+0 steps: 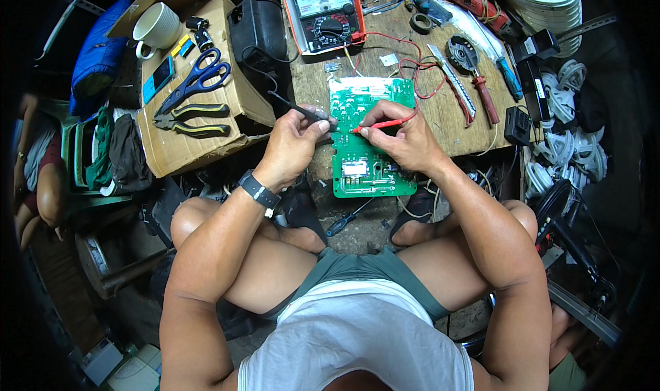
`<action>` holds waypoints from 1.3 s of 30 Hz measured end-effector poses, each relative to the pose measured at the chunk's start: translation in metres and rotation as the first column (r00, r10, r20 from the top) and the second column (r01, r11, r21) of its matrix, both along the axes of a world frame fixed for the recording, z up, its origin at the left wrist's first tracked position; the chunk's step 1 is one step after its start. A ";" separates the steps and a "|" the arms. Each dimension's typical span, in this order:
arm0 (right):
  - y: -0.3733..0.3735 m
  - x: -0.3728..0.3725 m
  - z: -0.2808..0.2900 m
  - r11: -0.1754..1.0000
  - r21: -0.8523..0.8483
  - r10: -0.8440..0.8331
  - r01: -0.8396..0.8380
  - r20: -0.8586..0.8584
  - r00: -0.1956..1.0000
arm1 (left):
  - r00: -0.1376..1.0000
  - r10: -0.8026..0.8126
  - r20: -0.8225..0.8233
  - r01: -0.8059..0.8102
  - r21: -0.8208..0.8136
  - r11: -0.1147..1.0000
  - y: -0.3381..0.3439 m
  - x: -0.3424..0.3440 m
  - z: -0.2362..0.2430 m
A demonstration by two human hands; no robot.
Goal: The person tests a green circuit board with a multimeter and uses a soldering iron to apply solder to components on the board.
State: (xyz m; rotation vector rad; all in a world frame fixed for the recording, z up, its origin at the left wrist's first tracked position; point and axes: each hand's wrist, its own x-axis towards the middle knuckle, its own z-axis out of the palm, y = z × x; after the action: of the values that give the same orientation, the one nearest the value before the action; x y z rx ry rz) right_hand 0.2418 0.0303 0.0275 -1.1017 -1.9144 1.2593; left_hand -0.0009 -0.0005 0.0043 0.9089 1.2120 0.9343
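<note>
A green circuit board (364,147) lies at the near edge of the wooden table, its lower half reaching past the edge toward my knees. My right hand (399,137) pinches a red test probe (387,124), its tip down at the middle of the board. From that probe a red lead runs up to an analog multimeter (326,20) in an orange case. My left hand (297,143) is closed round a slim black test probe (291,104) at the board's left edge; fingers hide part of it, and its exact contact point cannot be made out.
At left, a cardboard box (161,154) carries pliers (192,119), blue-handled scissors (196,82) and a white mug (157,27). Beside it stands a black case (258,30). Rightward lie a utility knife (454,82) and a blue screwdriver (509,78). Another screwdriver (348,217) rests between my feet.
</note>
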 end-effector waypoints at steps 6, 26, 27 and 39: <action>0.001 0.002 0.000 0.999 -0.024 0.025 -0.024 0.015 1.000 | 1.000 -0.001 -0.006 0.001 0.010 1.000 0.001 0.000 0.002; 0.001 0.002 0.001 1.000 -0.026 0.015 -0.015 0.008 1.000 | 0.996 0.024 0.087 -0.019 -0.057 0.998 0.001 -0.002 0.004; 0.001 0.002 0.000 1.000 -0.024 0.016 -0.016 0.005 1.000 | 0.996 0.027 0.086 -0.022 -0.056 0.998 0.001 -0.002 0.004; 0.001 0.002 -0.003 1.000 -0.020 0.017 -0.017 0.007 1.000 | 0.998 0.004 0.060 -0.001 -0.054 0.999 0.002 -0.002 0.006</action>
State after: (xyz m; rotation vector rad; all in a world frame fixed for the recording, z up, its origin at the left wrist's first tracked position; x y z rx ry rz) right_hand 0.2436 0.0312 0.0248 -1.1034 -1.9239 1.2882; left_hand -0.0034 0.0014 0.0100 0.8316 1.1820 0.9206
